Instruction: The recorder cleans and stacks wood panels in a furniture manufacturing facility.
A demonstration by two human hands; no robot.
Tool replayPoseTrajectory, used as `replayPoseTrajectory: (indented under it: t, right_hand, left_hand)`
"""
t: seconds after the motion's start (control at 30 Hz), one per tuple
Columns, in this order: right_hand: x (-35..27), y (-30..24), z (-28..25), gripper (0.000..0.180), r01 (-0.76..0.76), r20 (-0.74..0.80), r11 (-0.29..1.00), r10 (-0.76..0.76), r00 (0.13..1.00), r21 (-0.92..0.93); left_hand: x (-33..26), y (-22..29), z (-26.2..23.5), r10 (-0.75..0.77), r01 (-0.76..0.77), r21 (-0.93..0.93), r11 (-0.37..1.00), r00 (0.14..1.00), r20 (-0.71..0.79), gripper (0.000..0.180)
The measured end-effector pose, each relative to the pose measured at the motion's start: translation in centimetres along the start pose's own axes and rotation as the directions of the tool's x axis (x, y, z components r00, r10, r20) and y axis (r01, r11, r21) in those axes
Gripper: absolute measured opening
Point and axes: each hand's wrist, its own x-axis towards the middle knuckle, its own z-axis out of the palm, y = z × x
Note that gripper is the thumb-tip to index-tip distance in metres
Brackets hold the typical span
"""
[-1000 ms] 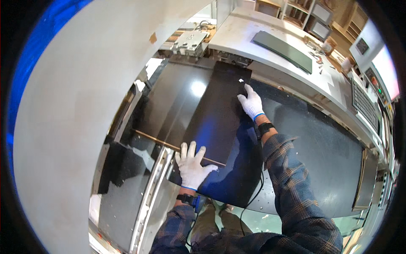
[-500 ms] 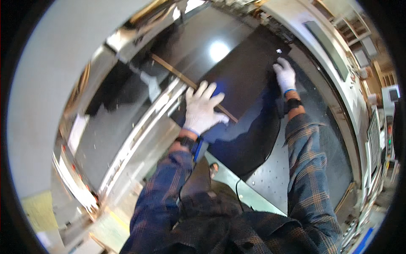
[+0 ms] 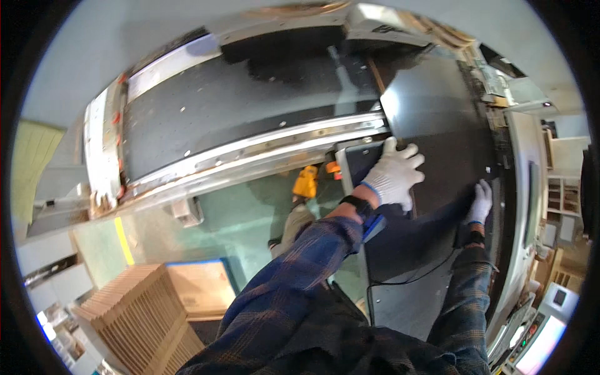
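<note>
A large dark, glossy panel (image 3: 447,112) lies on the worktable under both of my white-gloved hands. My left hand (image 3: 394,175) is spread over its left part, fingers apart and palm down. Farther right, my right hand (image 3: 480,203) rests near the panel's right edge, its fingers stretched forward and holding nothing that shows. Both wrists wear dark bands. A thin brown strip (image 3: 377,75) runs along the surface beyond my left hand. Light glares off the panel's upper left. Nearer to me, a black cable (image 3: 412,281) curves over the grey table surface (image 3: 406,306).
A long metal rail (image 3: 262,149) borders a black machine bed (image 3: 219,100) on the left. Below it are a green floor (image 3: 231,219), a yellow shoe (image 3: 305,182) and a stack of brown slatted boards (image 3: 137,312). A white ledge (image 3: 519,162) runs along the right.
The view has swung left, showing more machine bed and floor; the hands and panel sit farther right and lower in the picture. Both hands stay on the panel, fingers still extended.
</note>
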Motion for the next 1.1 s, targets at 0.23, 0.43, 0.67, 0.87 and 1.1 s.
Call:
replayPoseTrajectory:
  t: [0.23,0.43,0.67,0.87,1.1]
  right_hand:
    - [-2.2,-1.0,3.7,0.036,0.042,-0.149,0.984,-0.068,0.987,-0.174]
    - [-3.5,-5.5,4.8,0.041,-0.024,-0.234,0.987,-0.014,0.972,-0.16]
    - [-3.4,-6.0,4.6,0.042,-0.018,-0.28,0.974,-0.048,0.959,-0.228]
    - [-4.4,-12.2,-0.4,0.052,-0.147,-0.026,0.926,0.148,0.989,-0.348]
    - [-22.5,-14.0,0.0,0.026,0.069,0.355,0.997,-0.054,0.933,-0.031]
  left_hand:
    - [0.0,-0.7,1.2,-0.027,0.025,0.027,0.999,0.998,0.06,0.077]
    - [0.4,-0.5,0.9,-0.04,0.038,0.049,0.998,0.997,0.06,0.078]
    - [1.3,-0.3,0.8,-0.019,0.014,0.085,0.996,0.998,0.061,0.077]
    - [1.6,-0.2,2.8,0.132,-0.132,0.005,0.991,0.986,-0.104,0.083]
    - [0.1,3.6,0.3,0.344,-0.3,0.384,0.873,0.938,-0.047,0.078]
